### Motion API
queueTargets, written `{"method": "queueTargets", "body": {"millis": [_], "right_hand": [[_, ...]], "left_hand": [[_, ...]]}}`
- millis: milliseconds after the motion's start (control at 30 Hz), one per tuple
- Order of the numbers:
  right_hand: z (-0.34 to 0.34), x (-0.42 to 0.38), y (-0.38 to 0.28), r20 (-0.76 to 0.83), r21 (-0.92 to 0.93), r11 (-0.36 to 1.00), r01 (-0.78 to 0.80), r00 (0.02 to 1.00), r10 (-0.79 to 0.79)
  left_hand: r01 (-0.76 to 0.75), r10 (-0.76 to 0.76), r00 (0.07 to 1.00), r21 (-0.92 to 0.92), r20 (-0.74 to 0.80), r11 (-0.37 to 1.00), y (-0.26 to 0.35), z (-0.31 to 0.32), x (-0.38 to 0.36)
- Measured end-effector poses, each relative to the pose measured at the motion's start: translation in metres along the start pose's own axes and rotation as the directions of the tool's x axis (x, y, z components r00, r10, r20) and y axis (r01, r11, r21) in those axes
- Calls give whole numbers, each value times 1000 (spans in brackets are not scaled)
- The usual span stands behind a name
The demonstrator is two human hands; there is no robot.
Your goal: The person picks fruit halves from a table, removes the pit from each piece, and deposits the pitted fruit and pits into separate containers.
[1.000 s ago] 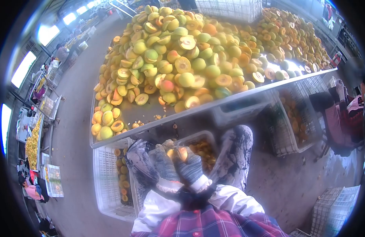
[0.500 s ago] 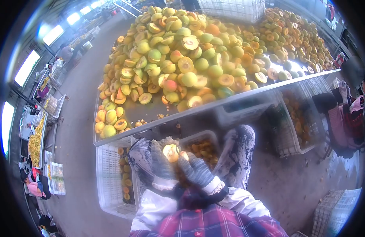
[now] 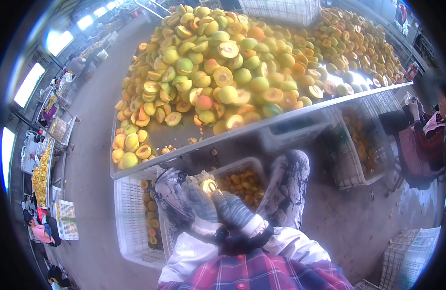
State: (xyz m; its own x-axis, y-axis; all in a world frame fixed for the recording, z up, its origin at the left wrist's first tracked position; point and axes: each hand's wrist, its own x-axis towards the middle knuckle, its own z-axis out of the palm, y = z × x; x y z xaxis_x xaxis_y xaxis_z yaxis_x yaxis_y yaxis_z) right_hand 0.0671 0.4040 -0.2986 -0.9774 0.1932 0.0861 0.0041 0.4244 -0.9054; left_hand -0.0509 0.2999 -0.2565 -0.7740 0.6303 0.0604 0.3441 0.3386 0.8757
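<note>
My left hand [image 3: 199, 199], in a grey knitted glove, is closed around a peach half [image 3: 208, 186] above my lap, its pale cut face turned up. My right hand [image 3: 234, 209], gloved the same way, presses its fingers together against the near right side of that half. Whether a small tool or another piece sits in my right fingers is hidden. Beyond both hands, a heap of halved yellow-green peaches [image 3: 198, 72] covers the metal-edged table [image 3: 184, 133]. Several loose pits lie near the table's front edge.
Between my knees stands a crate of peach pieces [image 3: 240, 186]; a white crate [image 3: 128, 217] holds more at my left. Another crate [image 3: 348, 164] is under the table to the right, beside a seated person [image 3: 418, 145]. Stacked crates [image 3: 409, 253] stand lower right.
My right hand has moved left and closed in on the peach half. The orange piece seen at its fingertips no longer shows. The whole view has shifted slightly.
</note>
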Motion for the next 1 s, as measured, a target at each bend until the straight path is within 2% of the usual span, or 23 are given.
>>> {"method": "queueTargets", "body": {"millis": [33,67,100,133,167,233,300,333,367,400,433,467,533,567,600,633,667,733,767,867,933,967,1000], "right_hand": [[-3,-1,-6,15,-40,999,36,999,-35],[-8,1,-10,14,-38,999,33,999,-33],[-15,6,-13,113,151,984,-92,991,75],[-24,10,-21,230,321,919,-230,960,160],[-33,8,-33,231,322,918,-232,959,162],[-48,2,-55,163,143,986,-90,984,66],[-41,0,-46,123,82,996,-37,992,27],[-34,-1,-38,86,19,1000,13,996,-15],[-24,-4,-26,87,19,1000,11,996,-12],[-11,-5,-12,-9,-62,997,55,998,-56],[-5,-6,-4,-102,-147,985,91,989,-107],[-9,-7,-8,-103,-148,985,88,989,-104],[-20,-8,-18,-134,-66,986,153,978,-161],[-30,-5,-31,-134,-66,986,152,978,-160],[-41,-1,-45,-36,113,991,-74,996,79],[-46,1,-53,102,262,914,-311,950,294],[-42,1,-47,105,264,913,-311,950,294],[-30,0,-25,199,531,762,-371,928,313],[-23,0,-15,200,530,762,-372,928,314],[-9,-3,-4,161,629,697,-345,934,318],[-8,-7,-2,11,707,706,-38,999,42],[-7,-5,0,9,706,707,-37,999,43],[-6,-2,4,212,914,315,-255,964,162]], "left_hand": [[-48,33,985,87,168,995,-7,-10,1],[-47,31,985,87,171,995,-14,-5,4],[131,-126,991,-119,48,984,-20,1,8],[272,-303,952,-336,-40,901,-21,8,10],[275,-305,952,-336,-39,901,-19,14,10],[105,-177,929,-226,-325,968,-9,36,7],[-35,-10,822,-69,-569,997,3,57,4],[-87,80,741,23,-666,996,8,63,3],[-85,78,742,22,-665,996,18,65,6],[-6,-226,690,-318,-688,948,29,67,11],[41,-514,613,-625,-600,780,35,68,15],[44,-515,614,-626,-598,778,22,72,19],[6,-606,516,-705,-606,709,-16,81,31],[6,-606,516,-705,-605,709,9,69,28],[67,-578,675,-741,-459,668,35,54,20],[138,-526,799,-764,-291,631,52,42,17],[139,-528,797,-763,-292,632,47,37,18],[328,-453,890,-765,53,555,33,27,24],[328,-454,890,-766,53,553,44,22,26],[348,-367,924,-640,109,685,66,10,32],[369,-343,921,-697,186,615,63,12,36],[369,-341,921,-697,187,615,59,12,38],[397,-336,914,-662,225,636,53,11,41]]}}
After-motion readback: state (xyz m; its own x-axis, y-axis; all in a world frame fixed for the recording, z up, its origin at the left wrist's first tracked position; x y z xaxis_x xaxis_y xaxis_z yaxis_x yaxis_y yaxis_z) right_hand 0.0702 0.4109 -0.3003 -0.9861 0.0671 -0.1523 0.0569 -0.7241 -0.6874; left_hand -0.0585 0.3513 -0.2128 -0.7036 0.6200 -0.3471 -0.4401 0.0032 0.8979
